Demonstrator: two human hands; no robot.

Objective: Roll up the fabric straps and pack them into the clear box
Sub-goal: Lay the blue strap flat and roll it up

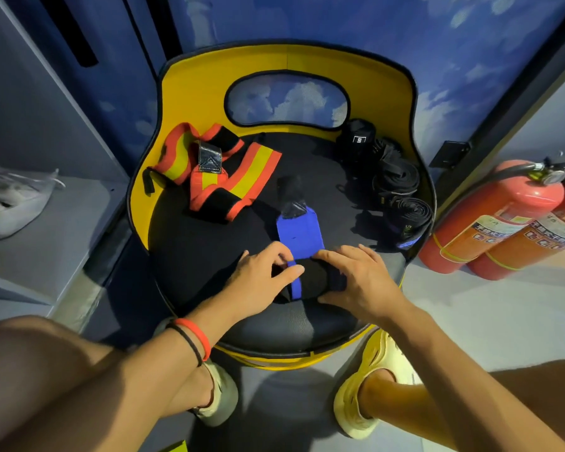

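At the 6 o'clock edge of the black seat (pixel 209 256), the blue strap (pixel 299 234) lies partly rolled, its free length running toward 12 o'clock and ending in a dark tab. The left hand (pixel 268 272) grips the roll's left end with curled fingers and thumb; the right hand (pixel 356 278) curls over and holds its right end.

Handling, as judged: the strap is light, soft webbing, not fragile, and it will spring loose if released. Keep hold at both ends of the roll, thumbs underneath, with steady tension so the edges stay aligned. The dark tab probably fastens the finished roll.

Unrolled orange-and-yellow straps (pixel 242 177) lie at 10 o'clock. Finished black rolls (pixel 398 177) sit at 2 o'clock. The clear box is not in view.
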